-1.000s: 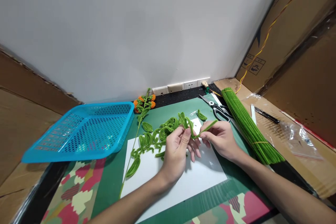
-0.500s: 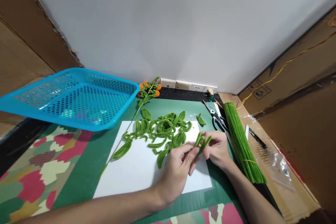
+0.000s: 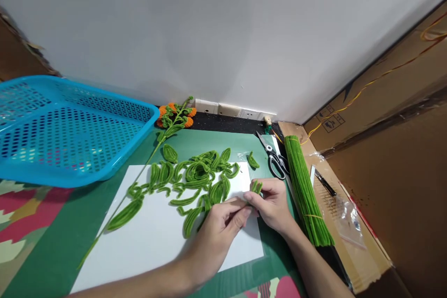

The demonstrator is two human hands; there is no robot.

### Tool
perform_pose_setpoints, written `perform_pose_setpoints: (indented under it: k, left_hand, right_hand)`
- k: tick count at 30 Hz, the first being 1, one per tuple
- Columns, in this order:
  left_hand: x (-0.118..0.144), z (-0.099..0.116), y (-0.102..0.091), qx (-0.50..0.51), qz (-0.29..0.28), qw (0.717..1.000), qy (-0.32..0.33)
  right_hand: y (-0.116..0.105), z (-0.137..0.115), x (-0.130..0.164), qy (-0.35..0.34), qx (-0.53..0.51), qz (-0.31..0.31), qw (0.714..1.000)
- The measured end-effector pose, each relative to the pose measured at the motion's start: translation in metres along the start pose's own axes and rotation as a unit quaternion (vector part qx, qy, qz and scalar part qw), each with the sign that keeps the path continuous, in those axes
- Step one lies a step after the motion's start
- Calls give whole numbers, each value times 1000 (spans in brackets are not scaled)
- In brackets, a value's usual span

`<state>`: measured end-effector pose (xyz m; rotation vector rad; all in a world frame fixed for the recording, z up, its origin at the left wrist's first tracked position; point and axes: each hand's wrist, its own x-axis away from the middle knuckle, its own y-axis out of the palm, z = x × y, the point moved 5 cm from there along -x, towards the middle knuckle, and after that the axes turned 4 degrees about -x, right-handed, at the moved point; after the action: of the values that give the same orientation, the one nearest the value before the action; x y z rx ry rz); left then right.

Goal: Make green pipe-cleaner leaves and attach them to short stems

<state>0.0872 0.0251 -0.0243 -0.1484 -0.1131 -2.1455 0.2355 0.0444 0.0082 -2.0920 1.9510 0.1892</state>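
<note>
the green pipe cleaner is now folded short; left hand and right hand both pinch it, so the leaf looks nearly formed

Left hand and right hand together, fingers pinched, fingertips touching, forearms angled inward from below

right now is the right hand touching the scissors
Apart. The head view shows green mat between the right hand and the scissors; its fingers pinch a folded green pipe cleaner.

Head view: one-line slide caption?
Both hands, left hand and right hand, pinch a folded green pipe cleaner over white paper.
</note>
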Motion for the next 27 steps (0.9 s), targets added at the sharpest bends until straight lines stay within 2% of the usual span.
perform_pose_setpoints:
  k: [5, 8, 11, 15, 21, 27]
  left_hand:
    - [-1, -6, -3, -28, 24, 999, -27]
    - [0, -12, -4, 9, 49, 998, -50]
    - [0, -13, -5, 49, 75, 995, -46]
    - [-5, -11, -3, 54, 46, 997, -35]
    - [-6, -9, -2, 18, 3, 999, -37]
    - [-6, -2, 1, 38, -21, 999, -18]
  right_hand:
    - [4, 6, 0, 25, 10, 11, 1000]
    - [7, 10, 0, 50, -38, -1, 998]
    - [7, 10, -1, 39, -24, 21, 999]
    - [1, 7, -3, 10, 25, 78, 997]
    - [-2, 7, -6, 21, 5, 109, 994]
    - [7, 22, -6, 102, -80, 122, 984]
